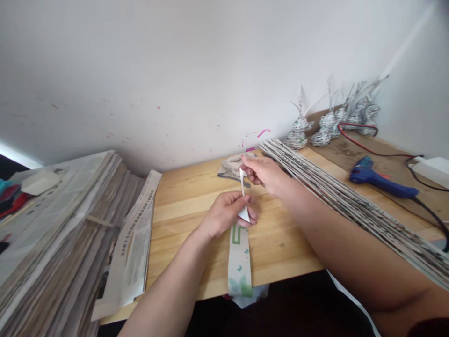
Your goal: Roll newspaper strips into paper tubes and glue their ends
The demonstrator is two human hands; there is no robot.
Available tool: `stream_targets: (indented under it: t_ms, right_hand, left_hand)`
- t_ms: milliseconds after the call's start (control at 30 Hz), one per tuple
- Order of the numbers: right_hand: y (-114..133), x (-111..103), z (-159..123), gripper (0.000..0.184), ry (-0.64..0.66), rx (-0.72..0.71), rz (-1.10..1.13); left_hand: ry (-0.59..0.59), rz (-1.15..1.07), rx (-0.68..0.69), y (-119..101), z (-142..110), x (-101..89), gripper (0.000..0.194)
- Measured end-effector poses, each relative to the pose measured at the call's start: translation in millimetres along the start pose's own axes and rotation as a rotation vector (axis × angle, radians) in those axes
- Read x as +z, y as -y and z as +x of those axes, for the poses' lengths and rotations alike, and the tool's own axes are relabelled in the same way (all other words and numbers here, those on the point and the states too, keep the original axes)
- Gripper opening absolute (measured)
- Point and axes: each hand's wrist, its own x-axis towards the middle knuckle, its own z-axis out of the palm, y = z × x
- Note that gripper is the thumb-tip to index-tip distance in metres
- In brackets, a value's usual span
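A paper strip [239,262] with green and blue print runs from my hands down over the front edge of the table. Its upper part is rolled into a thin white tube. My left hand [229,210] is closed round the lower end of the rolled part, thumb on top. Higher up, my right hand [261,172] pinches the tube's upper tip between thumb and fingers. Just behind my right hand lies a crumpled greyish cloth [229,166], partly hidden by it.
Stacked newspapers [115,201] and cut strips [138,248] lie at left. To the right are a bundle of rolled paper sticks [315,180], a blue glue gun [382,180] with its cord, a white box [433,169] and several woven paper figures [298,133] by the wall.
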Motion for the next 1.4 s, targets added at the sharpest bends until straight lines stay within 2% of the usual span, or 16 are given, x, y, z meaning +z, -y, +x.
stream_targets:
  t_ms: [67,167,267,367,467,567,700,767,833,933,1000,1067,1133,1233,1300,1400]
  right_hand:
    - [-1.8,-4.4,3.2,0.044,0.185,0.140,0.228]
    - [-2.5,-6.2,0.7,0.041,0.424,0.207,0.375]
    - [-1.2,-2.9,-5.2,0.037,0.491,0.177,0.393]
    - [-1.0,0.2,-6.4,0.038,0.407,0.128,0.333]
    - [-3.0,0.4,-3.2,0.042,0.342,0.074,0.173]
    - [-4.5,0.3,-1.8,0.041,0.261,-0.082,-0.165]
    - [-2.2,5.2,-7.8,0.038,0.053,-0.310,-0.670]
    - [-0.3,7.8,-11.1,0.040,-0.036,-0.381,-0.783]
    - [1.6,8.0,-11.6,0.045,-0.122,-0.420,-0.803]
    - [4.6,3.0,-7.0,0.046,-0.223,-0.329,-0.605]
    - [6.8,-2.2,-2.8,0.045,-0.193,-0.171,-0.334]
    - [8.2,-6.9,-0.5,0.049,-0.040,0.012,-0.098]
    - [7.8,-9.8,-0.7,0.050,0.181,0.151,0.030]
    - [3.4,-10.9,-2.7,0.038,0.431,0.201,0.132]
    - [-0.9,-10.3,-2.6,0.032,0.475,0.185,0.185]
    - [-5.9,-9.1,0.0,0.031,0.436,0.172,0.206]
  left_hand:
    - [0.109,-0.157,-0.001,-4.1,-2.4,-3.9,0.031]
    - [0.214,-0.317,0.013,-7.9,-4.9,-10.0,0.032]
    - [0.281,-0.390,0.012,-8.0,-5.3,-13.4,0.033]
    - [0.274,-0.346,0.012,-5.8,-4.4,-11.7,0.035]
    - [0.196,-0.197,0.011,-2.1,-2.1,-6.5,0.036]
    - [0.082,-0.043,-0.003,1.4,1.2,-1.4,0.030]
    - [-0.019,0.155,-0.022,2.5,3.3,3.2,0.023]
    - [-0.054,0.232,-0.018,1.9,2.7,4.5,0.024]
    - [-0.072,0.256,-0.016,1.3,1.8,4.9,0.024]
    - [-0.028,0.164,-0.050,0.3,0.5,3.7,0.023]
    - [0.034,0.062,-0.057,-0.6,-0.3,1.7,0.028]
    - [0.071,-0.018,-0.036,-1.4,-0.9,-0.9,0.034]
    - [0.081,-0.071,-0.009,-1.7,-1.4,-3.7,0.037]
    - [0.114,-0.129,0.000,-1.4,-1.6,-6.8,0.038]
    - [0.143,-0.155,-0.004,-1.0,-1.4,-7.6,0.039]
    - [0.139,-0.159,0.001,-0.4,-1.1,-7.3,0.039]
